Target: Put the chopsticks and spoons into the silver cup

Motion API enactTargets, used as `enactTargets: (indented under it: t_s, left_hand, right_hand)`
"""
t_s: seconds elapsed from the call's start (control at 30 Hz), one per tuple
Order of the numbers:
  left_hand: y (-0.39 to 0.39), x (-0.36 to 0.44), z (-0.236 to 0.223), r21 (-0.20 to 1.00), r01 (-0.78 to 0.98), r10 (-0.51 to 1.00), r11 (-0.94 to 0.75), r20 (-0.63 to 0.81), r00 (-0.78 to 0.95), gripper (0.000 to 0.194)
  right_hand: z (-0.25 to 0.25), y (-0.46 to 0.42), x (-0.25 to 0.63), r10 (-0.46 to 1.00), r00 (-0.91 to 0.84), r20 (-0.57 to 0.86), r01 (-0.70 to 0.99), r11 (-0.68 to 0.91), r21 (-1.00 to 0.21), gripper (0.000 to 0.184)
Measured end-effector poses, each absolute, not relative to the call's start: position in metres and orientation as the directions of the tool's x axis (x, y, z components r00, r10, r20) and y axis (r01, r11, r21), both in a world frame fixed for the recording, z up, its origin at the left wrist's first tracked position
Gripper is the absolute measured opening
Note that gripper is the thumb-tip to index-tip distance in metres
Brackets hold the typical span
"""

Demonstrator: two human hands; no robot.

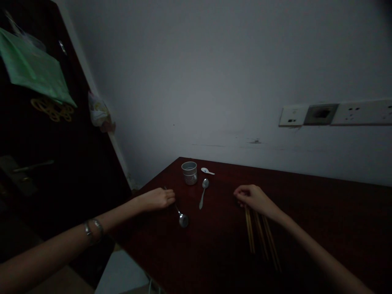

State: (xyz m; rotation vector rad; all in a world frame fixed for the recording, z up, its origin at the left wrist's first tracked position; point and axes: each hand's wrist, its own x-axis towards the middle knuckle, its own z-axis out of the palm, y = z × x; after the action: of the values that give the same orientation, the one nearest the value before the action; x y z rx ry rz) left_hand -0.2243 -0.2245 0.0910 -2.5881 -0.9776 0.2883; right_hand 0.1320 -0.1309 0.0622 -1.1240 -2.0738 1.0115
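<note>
My left hand (159, 199) is closed around the handle of a metal spoon (183, 220), whose round bowl points toward me over the dark red table (214, 245). My right hand (252, 198) has its fingers curled together above the far ends of several wooden chopsticks (260, 234). Those sticks fan out toward me, and whether the fingers grip anything is hidden. Between the hands lies a second metal spoon (204, 192), bowl facing away. Behind it are a metal cup (190, 173), standing upright, and a small white spoon (207, 171).
A pale wall (214, 81) runs behind the table, with socket plates (352, 113) at the right. At the left is a dark door (79, 163) with a green bag (36, 67) hanging on it. A white object (122, 271) sits below the table's left edge.
</note>
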Motion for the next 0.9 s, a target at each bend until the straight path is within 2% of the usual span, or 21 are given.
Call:
enactTargets:
  t_s: [0.1,0.2,0.47,0.63,0.9]
  left_hand:
    - [-0.224,-0.194,0.111,-0.387,0.576,0.632,-0.720,-0.023,0.775,0.018]
    - [-0.224,-0.156,0.128,-0.370,0.539,0.563,-0.757,0.049,0.825,0.022]
    - [-0.219,-0.087,0.141,-0.525,0.348,0.336,-0.776,0.122,0.934,0.020]
    - [-0.214,-0.078,0.137,-0.597,0.310,0.294,-0.740,0.127,0.947,0.020]
    - [-0.204,-0.080,0.151,-0.556,0.360,0.293,-0.749,0.208,0.933,0.023]
  right_hand:
    - [0.065,-0.137,0.125,0.876,-0.474,0.090,0.384,0.298,-0.874,0.025]
    - [0.070,-0.146,0.117,0.843,-0.533,0.074,0.325,0.284,-0.902,0.028]
    - [0.084,-0.171,0.104,0.742,-0.670,-0.037,0.297,0.223,-0.929,0.025]
    - [0.080,-0.169,0.101,0.763,-0.645,-0.041,0.282,0.188,-0.941,0.014]
    - [0.085,-0.166,0.105,0.795,-0.606,0.016,0.272,0.226,-0.935,0.019]
